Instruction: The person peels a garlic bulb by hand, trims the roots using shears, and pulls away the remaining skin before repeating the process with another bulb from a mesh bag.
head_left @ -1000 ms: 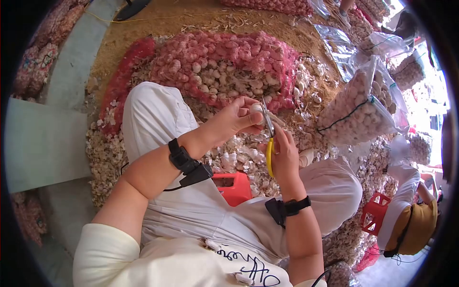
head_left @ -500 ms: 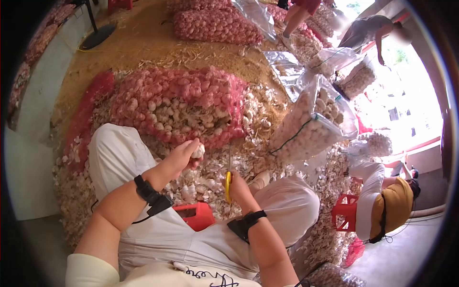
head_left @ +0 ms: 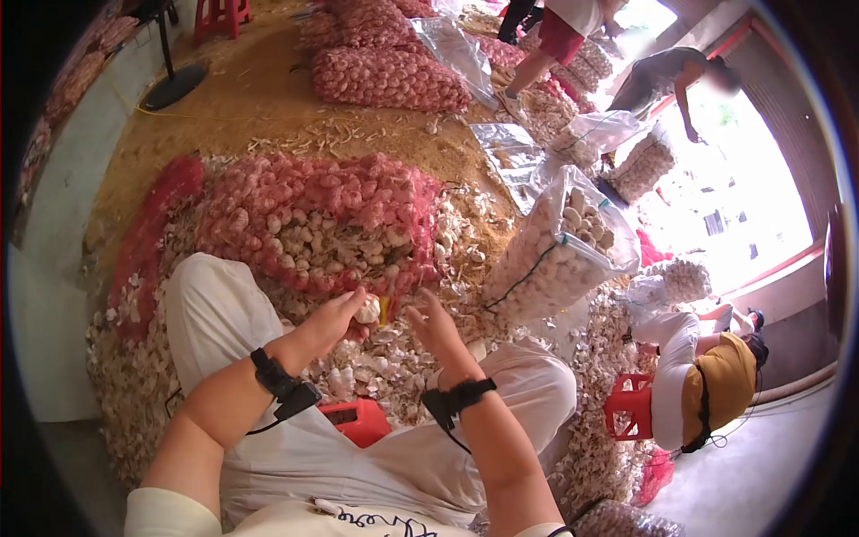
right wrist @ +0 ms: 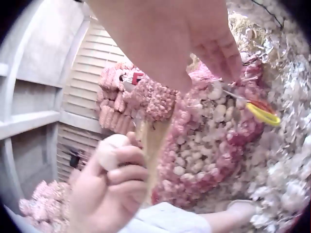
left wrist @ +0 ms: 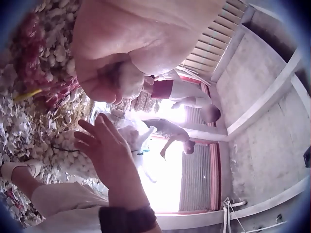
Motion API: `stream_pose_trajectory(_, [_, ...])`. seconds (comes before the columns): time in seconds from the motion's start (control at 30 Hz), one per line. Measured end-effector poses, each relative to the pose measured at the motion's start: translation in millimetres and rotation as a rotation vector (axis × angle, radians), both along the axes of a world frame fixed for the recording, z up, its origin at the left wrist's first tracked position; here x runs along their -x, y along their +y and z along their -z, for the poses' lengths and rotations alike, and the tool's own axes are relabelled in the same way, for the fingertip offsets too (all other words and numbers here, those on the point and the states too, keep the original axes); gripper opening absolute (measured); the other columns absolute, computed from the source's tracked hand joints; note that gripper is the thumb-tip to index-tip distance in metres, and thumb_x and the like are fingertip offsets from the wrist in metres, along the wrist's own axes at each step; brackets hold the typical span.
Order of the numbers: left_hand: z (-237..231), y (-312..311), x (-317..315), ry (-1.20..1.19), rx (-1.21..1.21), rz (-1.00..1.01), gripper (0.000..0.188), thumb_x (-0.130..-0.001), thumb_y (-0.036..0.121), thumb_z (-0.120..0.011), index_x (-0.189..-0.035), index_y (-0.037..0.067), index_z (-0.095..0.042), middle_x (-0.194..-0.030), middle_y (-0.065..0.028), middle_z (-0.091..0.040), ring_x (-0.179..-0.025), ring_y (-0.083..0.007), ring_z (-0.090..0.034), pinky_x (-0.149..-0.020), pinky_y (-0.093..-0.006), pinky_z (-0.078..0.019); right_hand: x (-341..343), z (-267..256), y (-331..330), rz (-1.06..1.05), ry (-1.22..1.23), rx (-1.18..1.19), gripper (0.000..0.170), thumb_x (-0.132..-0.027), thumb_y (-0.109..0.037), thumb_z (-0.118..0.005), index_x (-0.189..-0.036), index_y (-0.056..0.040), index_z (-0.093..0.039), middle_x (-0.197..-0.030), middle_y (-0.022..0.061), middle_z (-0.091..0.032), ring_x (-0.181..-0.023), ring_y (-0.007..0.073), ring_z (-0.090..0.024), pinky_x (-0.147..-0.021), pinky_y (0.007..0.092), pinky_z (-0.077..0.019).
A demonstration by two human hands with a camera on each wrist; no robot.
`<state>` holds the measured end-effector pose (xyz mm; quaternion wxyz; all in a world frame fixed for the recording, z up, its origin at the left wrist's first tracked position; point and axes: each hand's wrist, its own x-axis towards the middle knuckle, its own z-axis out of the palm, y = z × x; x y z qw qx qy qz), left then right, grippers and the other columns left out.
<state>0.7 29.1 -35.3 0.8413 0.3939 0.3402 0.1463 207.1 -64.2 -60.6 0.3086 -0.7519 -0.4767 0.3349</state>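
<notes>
My left hand (head_left: 334, 324) grips a whitish garlic bulb (head_left: 368, 310), with its fingers curled round it. In the right wrist view the bulb (right wrist: 111, 150) shows at the thumb side of that hand. My right hand (head_left: 435, 329) holds nothing; its fingers are loosely extended, a short way right of the bulb. Scissors with yellow handles (right wrist: 264, 114) are out of either hand, at the near edge of a pink mesh sack of garlic (head_left: 313, 192). The sack has a wide opening with bulbs (right wrist: 201, 141) showing inside.
Garlic skins (head_left: 134, 385) cover the floor around my legs. A clear bag of bulbs (head_left: 546, 259) stands at the right, and a red plastic item (head_left: 362, 425) sits between my legs. Farther off are full mesh sacks (head_left: 389, 79), a seated person (head_left: 720, 380) and people bending over.
The scissors have left my right hand, whose fingers have opened. My left hand keeps hold of the bulb. The head view has shifted upward, showing more of the room.
</notes>
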Motion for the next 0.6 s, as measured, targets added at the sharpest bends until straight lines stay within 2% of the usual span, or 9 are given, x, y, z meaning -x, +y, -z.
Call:
stream_pose_trajectory(0.03, [-2, -2, -1, -0.044, -0.017, 0.014, 0.041, -0.101, 0.041, -0.04, -0.114, 0.004, -0.053, -0.087, -0.0038, -0.058, -0.065, -0.0107, -0.055, -0.06, -0.0254, -0.0489, 10, -14, -7, 0.011, 0.214, 0.009, 0.057, -0.094, -0.031, -0.057, -0.138, -0.0017, -0.037, -0.1, 0.0165, -0.065, -0.083, 0.0208, -0.064, -0.07, 0.0316, -0.0506])
stream_pose_trajectory(0.07, [-1, -5, -2, -0.051, -0.016, 0.026, 0.041, -0.101, 0.041, -0.04, -0.114, 0.004, -0.053, -0.087, -0.0038, -0.058, -0.065, -0.0107, -0.055, -0.06, -0.0254, -0.0489, 18, -22, -13, 0.023, 0.207, 0.009, 0.057, -0.094, -0.031, -0.057, -0.138, -0.0017, -0.037, -0.1, 0.0165, -0.065, -0.083, 0.0208, -0.064, -0.07, 0.0316, -0.0506])
stream_pose_trajectory(0.13, [2, -11, -4, -0.185, -0.323, 0.228, 0.039, -0.1, 0.035, -0.045, -0.118, 0.001, -0.053, -0.093, -0.0043, -0.059, -0.069, -0.0103, -0.057, -0.064, -0.0255, -0.0499, 34, -32, -28, -0.022, 0.587, -0.087, 0.053, -0.095, -0.029, -0.056, -0.138, -0.0037, -0.039, -0.097, 0.0087, -0.064, -0.079, 0.0112, -0.06, -0.067, 0.0269, -0.0497])
stream_pose_trajectory(0.17, [0, -17, -5, -0.001, -0.423, 0.251, 0.037, -0.099, 0.031, -0.049, -0.116, -0.001, -0.053, -0.093, -0.0041, -0.061, -0.073, -0.0105, -0.06, -0.066, -0.0263, -0.0505, 41, -36, -34, -0.011, 0.608, -0.078, 0.052, -0.095, -0.026, -0.057, -0.139, -0.0049, -0.04, -0.096, 0.0065, -0.062, -0.078, 0.0101, -0.058, -0.066, 0.026, -0.0492])
stream_pose_trajectory(0.2, [-1, -21, -5, -0.018, -0.425, 0.271, 0.037, -0.099, 0.031, -0.049, -0.116, -0.001, -0.053, -0.093, -0.0041, -0.061, -0.073, -0.0105, -0.06, -0.066, -0.0263, -0.0505, 46, -40, -38, 0.003, 0.626, -0.071, 0.051, -0.095, -0.024, -0.058, -0.139, -0.0061, -0.041, -0.095, 0.0043, -0.061, -0.076, 0.009, -0.056, -0.065, 0.0251, -0.0486])
stream_pose_trajectory(0.23, [0, -24, -3, 0.0, -0.456, 0.285, 0.038, -0.098, 0.032, -0.05, -0.116, -0.001, -0.054, -0.091, -0.0038, -0.062, -0.073, -0.0108, -0.061, -0.066, -0.0265, -0.0506, 51, -48, -41, -0.018, 0.501, -0.083, 0.051, -0.093, -0.021, -0.06, -0.138, -0.0076, -0.042, -0.092, 0.0032, -0.059, -0.074, 0.0089, -0.055, -0.064, 0.0243, -0.0473])
stream_pose_trajectory(0.4, [-19, -30, -8, 0.078, -0.54, 0.281, 0.04, -0.098, 0.037, -0.049, -0.111, 0.0, -0.056, -0.082, -0.0042, -0.063, -0.065, -0.0104, -0.06, -0.059, -0.0265, -0.0495, 60, -37, -42, 0.114, 0.759, -0.164, 0.033, -0.094, -0.02, -0.06, -0.123, -0.0045, -0.054, -0.083, 0.0027, -0.058, -0.068, 0.0073, -0.053, -0.06, 0.0231, -0.0454])
stream_pose_trajectory(0.47, [-27, -32, -5, 0.162, -0.687, 0.257, 0.043, -0.097, 0.041, -0.049, -0.108, 0.0, -0.056, -0.081, -0.0049, -0.063, -0.062, -0.0108, -0.059, -0.056, -0.0268, -0.048, 60, -37, -42, 0.141, 0.787, -0.151, 0.028, -0.095, -0.021, -0.059, -0.117, -0.0032, -0.055, -0.083, 0.0029, -0.059, -0.068, 0.0074, -0.054, -0.058, 0.0234, -0.0452])
stream_pose_trajectory(0.6, [3, -35, -8, 0.099, -0.63, 0.225, 0.054, -0.094, 0.046, -0.053, -0.121, 0.0, -0.05, -0.084, -0.0094, -0.063, -0.068, -0.0141, -0.061, -0.06, -0.0296, -0.0481, 61, -35, -40, 0.168, 0.728, -0.205, 0.025, -0.096, -0.019, -0.056, -0.115, -0.0035, -0.055, -0.084, 0.0036, -0.06, -0.067, 0.0078, -0.054, -0.057, 0.024, -0.0448])
